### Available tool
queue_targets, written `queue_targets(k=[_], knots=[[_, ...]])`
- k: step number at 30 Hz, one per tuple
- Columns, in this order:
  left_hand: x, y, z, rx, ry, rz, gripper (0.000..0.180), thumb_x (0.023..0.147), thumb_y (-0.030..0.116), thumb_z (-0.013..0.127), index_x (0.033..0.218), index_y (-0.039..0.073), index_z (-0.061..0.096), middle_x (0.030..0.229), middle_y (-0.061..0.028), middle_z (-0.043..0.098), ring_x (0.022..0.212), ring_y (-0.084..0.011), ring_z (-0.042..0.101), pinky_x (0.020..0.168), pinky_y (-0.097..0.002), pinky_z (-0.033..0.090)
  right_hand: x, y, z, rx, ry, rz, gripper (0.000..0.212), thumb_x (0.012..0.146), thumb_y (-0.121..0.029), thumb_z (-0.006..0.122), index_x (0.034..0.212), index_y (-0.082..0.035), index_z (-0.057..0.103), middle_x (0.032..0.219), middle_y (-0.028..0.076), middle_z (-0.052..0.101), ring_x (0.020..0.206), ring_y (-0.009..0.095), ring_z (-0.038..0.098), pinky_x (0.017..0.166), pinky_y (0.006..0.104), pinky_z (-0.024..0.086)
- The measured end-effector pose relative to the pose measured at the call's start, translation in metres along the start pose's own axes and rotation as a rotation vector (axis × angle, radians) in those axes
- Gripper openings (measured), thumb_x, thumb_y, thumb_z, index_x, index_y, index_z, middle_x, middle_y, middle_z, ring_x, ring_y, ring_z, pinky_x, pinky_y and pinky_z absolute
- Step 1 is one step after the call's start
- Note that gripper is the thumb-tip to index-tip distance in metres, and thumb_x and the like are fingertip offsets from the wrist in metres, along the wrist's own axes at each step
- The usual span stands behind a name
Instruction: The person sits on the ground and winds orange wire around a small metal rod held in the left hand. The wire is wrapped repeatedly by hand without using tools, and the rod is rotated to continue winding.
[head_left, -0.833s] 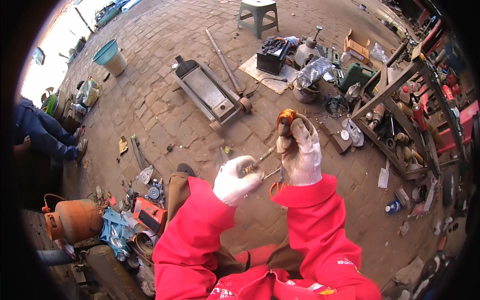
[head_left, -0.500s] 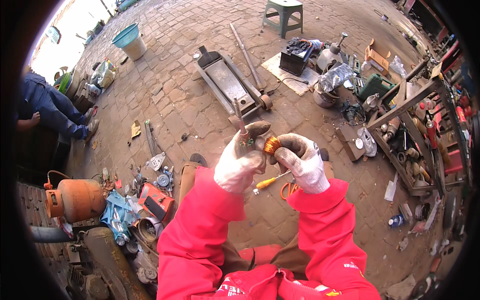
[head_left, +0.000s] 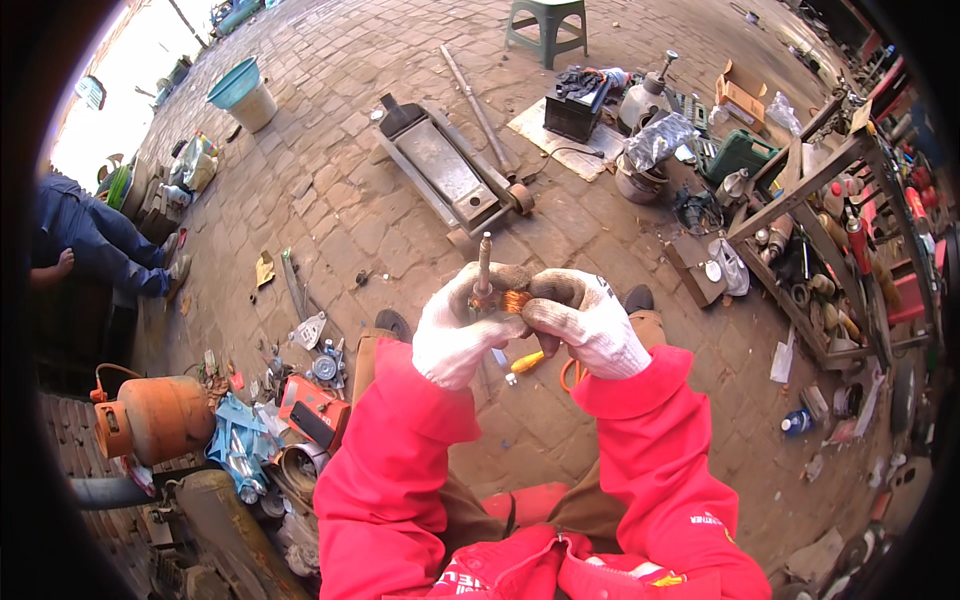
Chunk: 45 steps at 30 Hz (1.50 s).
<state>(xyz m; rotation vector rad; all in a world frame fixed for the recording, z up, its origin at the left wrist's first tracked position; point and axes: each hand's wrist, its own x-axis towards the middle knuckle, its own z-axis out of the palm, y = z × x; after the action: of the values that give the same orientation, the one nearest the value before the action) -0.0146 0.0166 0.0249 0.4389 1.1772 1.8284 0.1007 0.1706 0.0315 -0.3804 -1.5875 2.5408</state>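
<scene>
Both my hands wear white work gloves with soiled fingers and meet in front of my knees. My left hand (head_left: pixel 447 335) is closed around a slim metal shaft (head_left: pixel 485 258), whose end stands upright above the fingers. In a pinch, my right hand (head_left: pixel 592 325) holds a coil of copper-coloured wire (head_left: pixel 517 300) against the shaft's lower part, between the two hands. The fingers hide much of the coil and the shaft's lower end. Below the hands, a screwdriver with a yellow handle (head_left: pixel 528 362) lies on the ground beside an orange-handled tool (head_left: pixel 573 375), partly covered by my right hand.
Ahead lie a floor jack (head_left: pixel 440 165) and a long bar (head_left: pixel 474 100). A black battery (head_left: pixel 575 118) rests on cardboard, left of a metal rack (head_left: pixel 800 215) of parts. At left are an orange gas cylinder (head_left: pixel 165 420), a red box (head_left: pixel 300 390) and a seated person's legs (head_left: pixel 110 230).
The right hand has brought the copper coil left, up to the shaft. The shaft has turned more upright, and both hands have moved slightly left.
</scene>
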Motion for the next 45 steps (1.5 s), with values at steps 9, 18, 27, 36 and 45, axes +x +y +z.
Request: queue_targets(k=[9, 18, 27, 36, 45], knots=[[0.009, -0.010, 0.006, -0.062, 0.128, 0.016, 0.048, 0.078, 0.002, 0.071, 0.123, 0.000, 0.056, 0.101, -0.0077, 0.065, 0.080, -0.0138, 0.064, 0.065, -0.0250, 0.049, 0.007, 0.013, 0.002, 0.196, 0.226, -0.048, 0.027, 0.094, -0.025, 0.066, 0.108, -0.002, 0.065, 0.088, 0.003, 0.069, 0.057, 0.005, 0.056, 0.051, 0.0216, 0.045], [0.002, -0.015, 0.000, -0.255, 0.134, 0.149, 0.050, 0.076, 0.011, 0.074, 0.122, 0.002, 0.056, 0.103, -0.0089, 0.065, 0.086, -0.0192, 0.065, 0.067, -0.0281, 0.052, 0.006, 0.006, -0.016, 0.087, 0.181, -0.073, 0.039, 0.099, -0.032, 0.057, 0.117, 0.003, 0.060, 0.094, 0.011, 0.069, 0.074, 0.013, 0.065, 0.064, 0.0270, 0.055], [0.014, -0.024, -0.004, -0.433, 0.286, 0.093, 0.032, 0.092, 0.016, 0.069, 0.121, 0.007, 0.057, 0.106, -0.0056, 0.063, 0.080, -0.0099, 0.055, 0.062, -0.0223, 0.047, 0.010, 0.020, 0.011, 0.044, 0.098, -0.064, 0.035, 0.099, -0.022, 0.056, 0.127, -0.002, 0.054, 0.107, 0.006, 0.064, 0.084, 0.010, 0.059, 0.077, 0.0261, 0.051], [0.014, -0.029, -0.015, -0.286, 0.203, 0.143, 0.041, 0.090, 0.009, 0.067, 0.128, 0.006, 0.053, 0.108, -0.0070, 0.065, 0.093, -0.0180, 0.066, 0.072, -0.0265, 0.054, 0.010, 0.025, 0.010, 0.189, 0.112, -0.054, 0.037, 0.096, -0.019, 0.061, 0.128, 0.000, 0.052, 0.111, 0.006, 0.063, 0.090, 0.010, 0.060, 0.079, 0.0253, 0.050], [0.013, -0.024, -0.002, -0.135, 0.205, 0.212, 0.044, 0.085, 0.006, 0.070, 0.125, 0.000, 0.052, 0.105, -0.0127, 0.067, 0.086, -0.0205, 0.069, 0.068, -0.0284, 0.058, 0.013, 0.031, 0.007, 0.290, 0.103, -0.033, 0.040, 0.094, -0.026, 0.066, 0.122, 0.000, 0.054, 0.105, 0.006, 0.065, 0.088, 0.011, 0.063, 0.072, 0.0253, 0.050]])
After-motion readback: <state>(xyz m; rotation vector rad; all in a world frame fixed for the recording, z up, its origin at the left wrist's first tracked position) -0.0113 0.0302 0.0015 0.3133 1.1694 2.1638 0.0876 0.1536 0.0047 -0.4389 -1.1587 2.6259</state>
